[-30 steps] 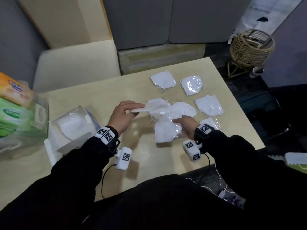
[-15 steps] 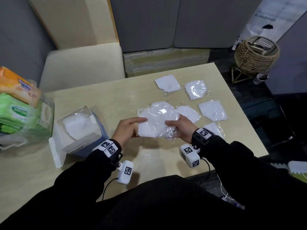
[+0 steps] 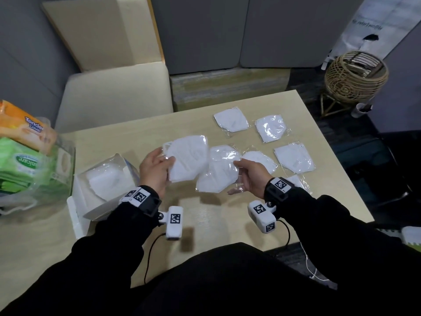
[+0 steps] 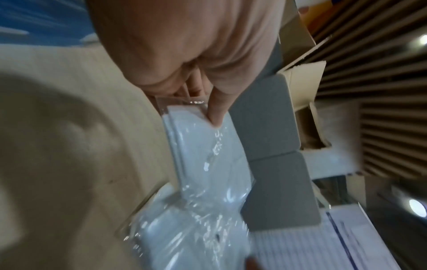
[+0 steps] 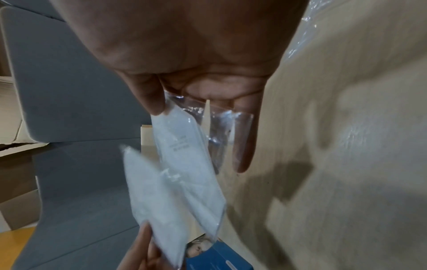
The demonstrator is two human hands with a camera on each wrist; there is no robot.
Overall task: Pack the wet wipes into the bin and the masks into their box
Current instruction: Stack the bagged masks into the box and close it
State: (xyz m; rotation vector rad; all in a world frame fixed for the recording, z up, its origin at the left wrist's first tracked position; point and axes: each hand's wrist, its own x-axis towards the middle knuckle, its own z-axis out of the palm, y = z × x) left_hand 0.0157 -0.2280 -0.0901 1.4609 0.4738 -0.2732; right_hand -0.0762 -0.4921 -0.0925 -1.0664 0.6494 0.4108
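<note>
My left hand (image 3: pixel 157 164) pinches a wrapped white mask (image 3: pixel 189 160) by its left edge and holds it up above the table. My right hand (image 3: pixel 247 173) pinches a second wrapped mask (image 3: pixel 216 176) by its right edge, just below and right of the first. In the left wrist view the thumb (image 4: pixel 217 109) presses on the mask's clear wrapper (image 4: pixel 208 155). Several more wrapped masks (image 3: pixel 293 157) lie flat on the table's right half. The open mask box (image 3: pixel 102 185), blue-sided and holding white masks, stands left of my left hand.
A clear bin (image 3: pixel 38 169) at the table's left edge holds green and orange wet wipe packs (image 3: pixel 20 160). The beige table (image 3: pixel 127 137) ends at the right (image 3: pixel 355 192). A cream chair (image 3: pixel 114 94) stands behind it, a wicker basket (image 3: pixel 355 76) on the floor at the far right.
Both hands have lifted the masks off the table and drawn them apart. My left hand now holds one mask raised toward the left, while the right keeps the other.
</note>
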